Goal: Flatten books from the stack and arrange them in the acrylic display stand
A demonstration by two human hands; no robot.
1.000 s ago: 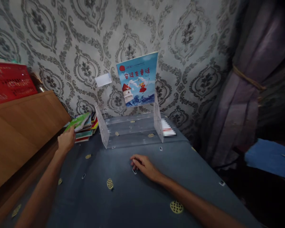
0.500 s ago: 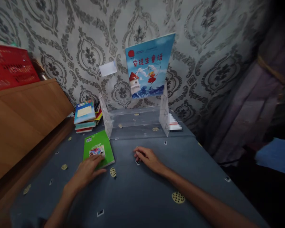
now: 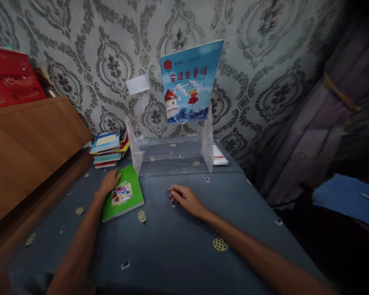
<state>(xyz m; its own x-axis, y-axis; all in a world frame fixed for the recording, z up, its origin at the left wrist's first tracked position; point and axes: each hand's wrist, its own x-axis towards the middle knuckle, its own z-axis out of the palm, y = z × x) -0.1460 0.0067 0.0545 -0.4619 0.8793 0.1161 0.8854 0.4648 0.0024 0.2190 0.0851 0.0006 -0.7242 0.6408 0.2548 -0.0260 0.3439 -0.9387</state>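
A green book (image 3: pixel 126 211) lay flat on the worktop (image 3: pixel 166 254), near the left side of the clear rack (image 3: pixel 207 147). The left hand (image 3: pixel 110 181) rested on the book's far left part; whether its fingers gripped it could not be told. The right hand (image 3: pixel 186 200) lay on the worktop, its fingers loosely curled, holding nothing. A blue book (image 3: pixel 189 88) stood at the clear rack's back.

Rack (image 3: pixel 207 149): open front, bare counter (image 3: pixel 172 246) in front leaves a way in, right hand (image 3: pixel 186 200) partly there. Blocked: pile (image 3: pixel 106 148) left, wall (image 3: pixel 117 32) behind, blue book (image 3: pixel 190 86) above back, green book (image 3: pixel 123 196) front-left.
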